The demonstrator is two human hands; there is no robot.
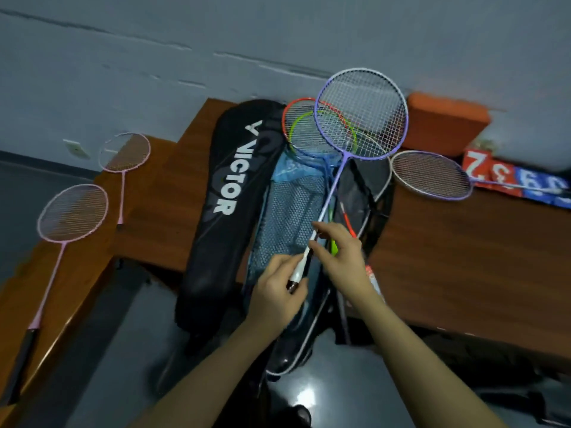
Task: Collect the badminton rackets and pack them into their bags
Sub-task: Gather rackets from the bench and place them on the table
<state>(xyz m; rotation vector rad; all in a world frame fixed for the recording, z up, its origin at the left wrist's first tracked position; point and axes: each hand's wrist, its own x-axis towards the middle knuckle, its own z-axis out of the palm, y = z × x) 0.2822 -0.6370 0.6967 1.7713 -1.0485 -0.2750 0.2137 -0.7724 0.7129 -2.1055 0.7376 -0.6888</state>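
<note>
Legible text in view
Black racket bag (228, 193): "VICTOR" in white with logo mark; red and blue boxes (506, 177): large digits, upside down, blurred

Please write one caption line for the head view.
Both hands hold a purple racket over an open bag on a wooden table.

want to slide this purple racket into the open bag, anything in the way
Yes. The purple racket, held by the left hand and right hand, is above the open bag, where a red racket and green racket already lie.
</note>
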